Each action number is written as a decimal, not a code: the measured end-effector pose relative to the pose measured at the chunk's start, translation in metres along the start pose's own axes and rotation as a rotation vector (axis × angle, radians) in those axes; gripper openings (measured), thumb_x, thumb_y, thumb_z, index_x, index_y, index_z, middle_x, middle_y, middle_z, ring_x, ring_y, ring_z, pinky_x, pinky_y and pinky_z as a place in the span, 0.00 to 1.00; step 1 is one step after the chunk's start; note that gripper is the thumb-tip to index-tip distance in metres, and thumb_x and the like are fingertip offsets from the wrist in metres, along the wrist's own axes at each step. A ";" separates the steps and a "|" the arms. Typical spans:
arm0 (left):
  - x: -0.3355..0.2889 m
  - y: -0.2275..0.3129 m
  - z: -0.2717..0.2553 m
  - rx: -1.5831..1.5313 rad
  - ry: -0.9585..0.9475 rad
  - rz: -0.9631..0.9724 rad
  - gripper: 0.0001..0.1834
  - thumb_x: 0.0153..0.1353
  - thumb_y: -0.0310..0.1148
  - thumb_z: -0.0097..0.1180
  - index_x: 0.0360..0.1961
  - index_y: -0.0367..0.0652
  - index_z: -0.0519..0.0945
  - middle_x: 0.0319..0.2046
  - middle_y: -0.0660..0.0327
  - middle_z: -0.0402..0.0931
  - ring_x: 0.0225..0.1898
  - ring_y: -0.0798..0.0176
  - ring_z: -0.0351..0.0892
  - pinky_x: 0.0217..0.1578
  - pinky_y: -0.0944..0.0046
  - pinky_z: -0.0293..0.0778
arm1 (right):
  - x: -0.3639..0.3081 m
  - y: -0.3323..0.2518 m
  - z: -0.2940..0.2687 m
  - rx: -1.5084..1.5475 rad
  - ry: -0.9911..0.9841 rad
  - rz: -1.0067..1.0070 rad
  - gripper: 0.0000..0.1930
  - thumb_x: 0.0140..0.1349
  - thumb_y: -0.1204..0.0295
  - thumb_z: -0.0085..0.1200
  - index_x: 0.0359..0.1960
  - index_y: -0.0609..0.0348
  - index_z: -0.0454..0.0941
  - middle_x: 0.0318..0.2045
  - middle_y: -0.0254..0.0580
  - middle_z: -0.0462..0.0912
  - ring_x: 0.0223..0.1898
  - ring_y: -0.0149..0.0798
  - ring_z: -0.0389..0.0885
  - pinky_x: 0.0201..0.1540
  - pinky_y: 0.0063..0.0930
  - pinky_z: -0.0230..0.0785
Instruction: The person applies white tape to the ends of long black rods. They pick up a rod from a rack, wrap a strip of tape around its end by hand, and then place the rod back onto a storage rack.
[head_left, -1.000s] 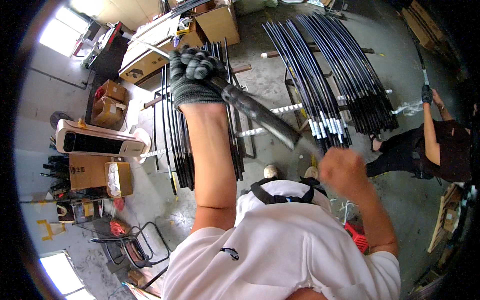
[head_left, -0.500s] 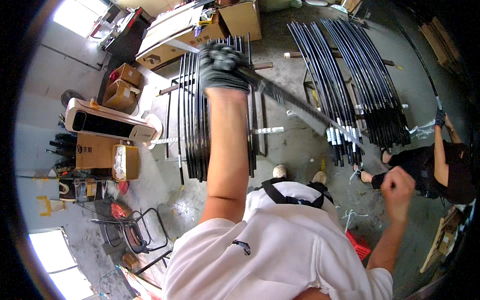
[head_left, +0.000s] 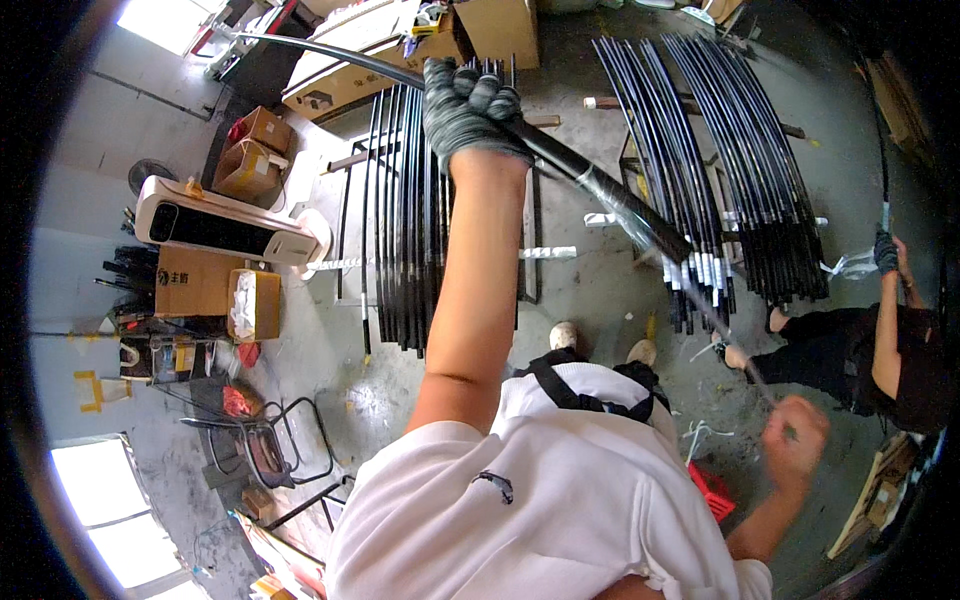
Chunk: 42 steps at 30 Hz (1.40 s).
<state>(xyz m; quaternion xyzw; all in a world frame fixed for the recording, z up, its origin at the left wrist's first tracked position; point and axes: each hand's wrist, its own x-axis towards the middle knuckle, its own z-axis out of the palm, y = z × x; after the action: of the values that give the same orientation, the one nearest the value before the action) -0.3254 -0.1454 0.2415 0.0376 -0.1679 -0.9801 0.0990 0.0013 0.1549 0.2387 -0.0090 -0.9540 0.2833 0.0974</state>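
My left hand (head_left: pixel 475 110), in a dark striped glove, is closed around a long black pole (head_left: pixel 560 155) held slantwise in front of me. The pole's thin end reaches to the upper left; its thick end points to the lower right. Clear film (head_left: pixel 620 205) shows wrinkled near that thick end. A blurred, see-through strip of film (head_left: pixel 715 320) stretches from there to my right hand (head_left: pixel 795 440), which is bare and closed in a fist on the strip. Beneath my left forearm, several black poles (head_left: pixel 405 230) lie side by side on a metal stand.
More rows of black poles (head_left: pixel 755 170) lie on a rack to the right. Beyond them a co-worker (head_left: pixel 880 335) in dark clothes holds another pole upright. Cardboard boxes (head_left: pixel 370 75) stand at the back, a white appliance (head_left: pixel 215 230) and a chair (head_left: pixel 260 450) at the left.
The pole's thick end has swung slightly downward and its thin end now shows clearly at the upper left. My left hand has shifted a little up and right; my right hand has dropped.
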 end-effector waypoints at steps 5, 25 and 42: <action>-0.009 -0.018 0.013 0.377 -0.003 0.193 0.10 0.60 0.43 0.49 0.28 0.54 0.64 0.10 0.70 0.59 0.07 0.72 0.54 0.06 0.72 0.50 | 0.009 -0.022 -0.057 -0.218 0.225 -0.240 0.07 0.44 0.76 0.48 0.12 0.59 0.65 0.11 0.39 0.67 0.15 0.39 0.68 0.21 0.30 0.60; 0.000 -0.012 0.000 0.320 -0.191 -0.216 0.10 0.62 0.42 0.45 0.30 0.49 0.68 0.16 0.71 0.63 0.13 0.76 0.58 0.10 0.76 0.55 | -0.035 0.166 -0.051 -0.285 -0.101 0.456 0.11 0.53 0.76 0.48 0.15 0.64 0.65 0.13 0.37 0.68 0.16 0.27 0.66 0.20 0.23 0.59; -0.020 0.105 -0.277 1.352 0.464 0.204 0.12 0.53 0.29 0.60 0.39 0.39 0.76 0.29 0.64 0.75 0.26 0.71 0.69 0.22 0.70 0.66 | -0.206 0.309 -0.010 0.151 -0.771 1.553 0.07 0.51 0.73 0.49 0.18 0.62 0.73 0.15 0.47 0.76 0.18 0.37 0.76 0.21 0.26 0.67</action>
<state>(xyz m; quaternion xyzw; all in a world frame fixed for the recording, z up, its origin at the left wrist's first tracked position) -0.2569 -0.3272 0.0171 0.2819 -0.7151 -0.6144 0.1780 0.1935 0.4042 0.0418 -0.5543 -0.6230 0.3154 -0.4529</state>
